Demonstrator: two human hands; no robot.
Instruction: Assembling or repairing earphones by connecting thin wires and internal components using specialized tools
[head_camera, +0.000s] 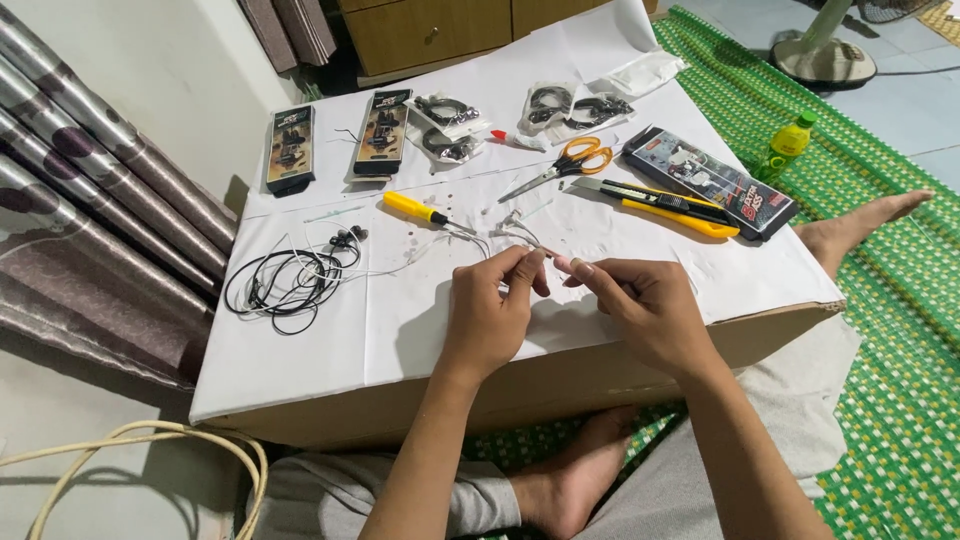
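From the head view, the person's crossed legs and bare feet lie nearest, under the near edge of the paper-covered cardboard table (300, 390). Above it, the left hand (490, 310) and right hand (645, 305) meet over the middle of the table, the fingers of both pinched together on a thin white wire (520, 238) whose far end trails toward the yellow screwdriver (415, 209). To do this fine work well, I judge the wrists should rest against the table edge, the pinch stay close to the wire's tip, and the pull be gentle so the strand does not snap. The black earphones (290, 280) lie coiled well to the left; orange scissors (570, 162) and a yellow utility knife (665, 205) wait beyond the hands.
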